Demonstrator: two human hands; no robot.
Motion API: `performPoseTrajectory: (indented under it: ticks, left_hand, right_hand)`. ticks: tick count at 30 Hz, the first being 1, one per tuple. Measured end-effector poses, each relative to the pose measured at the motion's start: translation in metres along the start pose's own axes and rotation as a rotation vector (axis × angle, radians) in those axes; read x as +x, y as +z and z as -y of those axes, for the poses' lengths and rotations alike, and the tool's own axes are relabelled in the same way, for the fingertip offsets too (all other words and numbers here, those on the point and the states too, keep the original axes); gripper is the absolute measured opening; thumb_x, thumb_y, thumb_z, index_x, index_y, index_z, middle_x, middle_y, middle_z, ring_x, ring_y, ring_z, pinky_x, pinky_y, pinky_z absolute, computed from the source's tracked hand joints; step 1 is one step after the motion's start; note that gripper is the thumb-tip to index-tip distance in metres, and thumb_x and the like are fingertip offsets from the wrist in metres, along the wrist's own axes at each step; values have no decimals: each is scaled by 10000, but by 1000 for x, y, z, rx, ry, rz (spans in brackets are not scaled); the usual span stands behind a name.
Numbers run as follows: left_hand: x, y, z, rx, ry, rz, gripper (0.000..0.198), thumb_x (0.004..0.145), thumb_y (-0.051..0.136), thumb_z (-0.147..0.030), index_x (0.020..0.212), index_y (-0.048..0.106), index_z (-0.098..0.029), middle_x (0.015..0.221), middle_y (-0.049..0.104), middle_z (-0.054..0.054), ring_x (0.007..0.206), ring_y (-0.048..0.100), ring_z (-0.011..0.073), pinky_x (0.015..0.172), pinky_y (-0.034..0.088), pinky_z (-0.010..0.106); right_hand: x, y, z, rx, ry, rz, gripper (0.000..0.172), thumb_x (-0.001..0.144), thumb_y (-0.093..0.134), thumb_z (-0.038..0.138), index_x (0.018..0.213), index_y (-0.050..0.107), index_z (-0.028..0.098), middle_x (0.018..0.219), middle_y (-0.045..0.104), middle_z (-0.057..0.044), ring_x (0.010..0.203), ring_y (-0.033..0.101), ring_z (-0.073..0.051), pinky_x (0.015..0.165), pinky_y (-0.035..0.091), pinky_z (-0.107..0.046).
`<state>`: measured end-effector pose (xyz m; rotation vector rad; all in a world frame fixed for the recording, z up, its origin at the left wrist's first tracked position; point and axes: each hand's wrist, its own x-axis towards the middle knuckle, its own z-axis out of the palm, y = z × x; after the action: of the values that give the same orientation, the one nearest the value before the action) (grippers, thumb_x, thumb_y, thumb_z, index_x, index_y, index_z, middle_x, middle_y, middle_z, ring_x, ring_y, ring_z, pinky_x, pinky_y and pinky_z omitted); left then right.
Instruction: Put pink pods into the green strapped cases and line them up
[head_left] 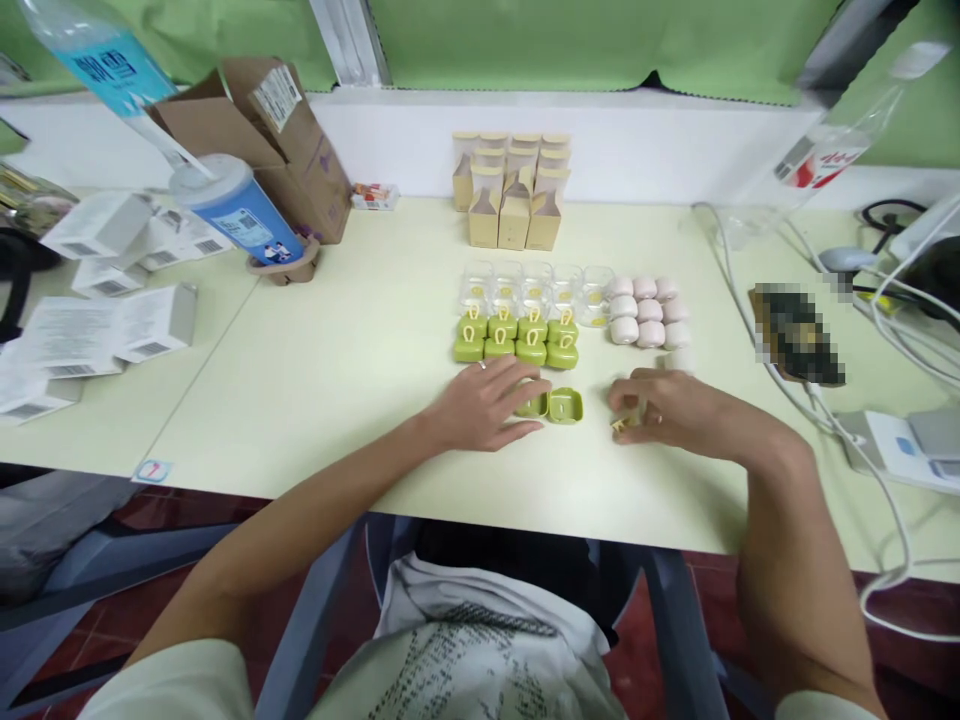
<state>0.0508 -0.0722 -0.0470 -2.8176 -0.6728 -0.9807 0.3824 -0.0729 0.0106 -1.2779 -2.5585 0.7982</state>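
Open green case [564, 405] on table [337, 360], left hand [484, 405] flat on it, fingers loose, likely steadying. Right hand [675, 412] just beside, pinched on small yellow part [622, 424]. 8 closed green cases [516, 338] lined in 2 rows behind.

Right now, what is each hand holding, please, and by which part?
Left hand covers one half of the open green case; right hand pinches a small yellow piece, by which part unclear.

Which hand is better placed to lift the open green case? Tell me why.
Probably left. The left hand lies flat, touching the open green case; the right hand is farther off and pinches a small yellow piece.
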Motion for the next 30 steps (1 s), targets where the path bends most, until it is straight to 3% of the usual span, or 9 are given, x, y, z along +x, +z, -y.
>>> performPoseTrajectory:
  ticks: [3,5,9,13,15,17,21,25,30]
  left_hand:
    - [1,2,1,-67,36,132,550,1060,649,-456,1523,531,-184,1339,736,169,1194,703,321,958,605,462]
    - [0,3,5,-109,25,158,533,1067,642,-392,1542,515,-184,1332,736,166,1200,696,322,1000,606,487]
    - [-2,1,8,-147,-24,72,483,1057,646,-298,1513,524,-195,1288,725,158,1182,703,308,1023,615,502]
    - [2,-5,3,-293,-115,-138,546,982,738,-257,1485,530,-219,1277,738,132,1174,712,283,1067,602,512]
    - [5,-8,-1,-341,-138,-217,529,940,760,-221,1432,567,-246,1236,762,100,1139,717,272,1048,602,510]
    - [8,-10,-4,-340,-143,-262,508,920,761,-202,1397,599,-271,1201,765,82,1114,716,268,1018,607,511]
    - [9,-7,-10,-380,-146,-294,570,929,757,-200,1471,608,-291,1211,713,91,1119,719,249,960,644,456]
    - [7,-6,-15,-440,-175,-294,614,965,737,-193,1544,582,-324,1250,683,88,1112,727,208,876,662,353]
    - [8,-10,-18,-454,-266,-271,660,939,776,-198,1551,537,-266,1270,764,100,1175,742,239,1017,648,411]
  right_hand:
    - [7,2,4,164,-48,130,283,936,803,504,809,748,257,791,729,-18,618,658,-183,549,506,-333]
    - [11,-1,4,211,-57,118,272,960,774,510,866,785,256,842,752,-31,659,676,-180,572,529,-324]
    - [10,-11,-2,203,-80,40,263,980,749,523,1004,847,280,1051,781,-68,730,690,-167,574,548,-304]
    - [11,-8,6,401,-82,-251,235,923,850,466,1064,825,281,1070,774,-70,778,732,-188,649,632,-342]
    - [16,4,21,591,-121,-441,243,896,892,397,1097,815,284,1033,767,-62,784,766,-206,716,686,-391]
    - [23,19,38,677,-209,-538,192,911,877,328,1094,833,292,1038,762,-66,821,789,-223,731,711,-414]
    - [34,43,65,536,-332,-599,191,935,837,229,1091,870,336,1097,771,-80,957,791,-244,729,714,-405]
    - [37,52,74,252,-436,-740,255,941,817,140,1113,851,324,1030,819,-58,909,803,-226,765,711,-396]
    - [39,57,68,43,-618,-736,245,955,767,34,1136,786,197,1109,819,-128,981,812,-224,784,707,-362]
